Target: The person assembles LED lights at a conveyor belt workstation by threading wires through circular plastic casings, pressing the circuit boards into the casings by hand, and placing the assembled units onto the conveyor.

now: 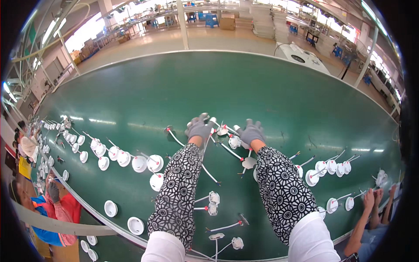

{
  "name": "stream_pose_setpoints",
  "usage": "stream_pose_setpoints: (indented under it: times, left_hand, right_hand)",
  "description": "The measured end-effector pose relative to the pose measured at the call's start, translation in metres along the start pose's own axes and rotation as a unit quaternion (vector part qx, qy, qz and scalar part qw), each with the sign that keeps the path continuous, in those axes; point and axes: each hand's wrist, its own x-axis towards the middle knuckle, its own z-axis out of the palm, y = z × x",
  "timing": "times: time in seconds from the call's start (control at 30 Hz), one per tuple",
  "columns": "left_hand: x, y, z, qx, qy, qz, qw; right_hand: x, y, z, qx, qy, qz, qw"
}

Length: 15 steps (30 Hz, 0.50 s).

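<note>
- Grey-gloved left hand (200, 129), palm down over the green surface (187, 83): fingers slightly spread, thumb beside white cables (231, 151); cannot tell whether gripping one.
- Grey-gloved right hand (250, 132), also palm down: fingers fairly straight, thumb pointing toward the left; cannot tell whether holding anything.
- Between and just below both hands, cables with red pieces, a white round fitting (235, 141) and a flat white fitting (249, 163).
- Over the forearms, black-and-white patterned sleeves (174, 187).
- Between the forearms, paired white fittings (213, 203).
- Farther left, round white housings (139, 163) in a line; farther right, similar wired housings (312, 177).
- Lower left, shallow white cups (135, 225) near the surface's edge.
- Far left, a co-worker in red and blue (70, 212); far right, another co-worker's bare hands (369, 200).
</note>
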Motion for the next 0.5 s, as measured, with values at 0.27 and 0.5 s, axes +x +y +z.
stream_pose_setpoints:
  times: [0.27,0.5]
  left_hand:
    - [-0.041,-0.022,0.002,0.009,-0.264,0.223,0.938]
    - [-0.145,-0.051,-0.039,0.105,-0.334,0.225,0.909]
  right_hand:
    - [-0.042,0.004,0.011,-0.169,-0.171,-0.161,0.957]
    - [-0.129,0.043,0.017,-0.18,-0.264,-0.26,0.911]
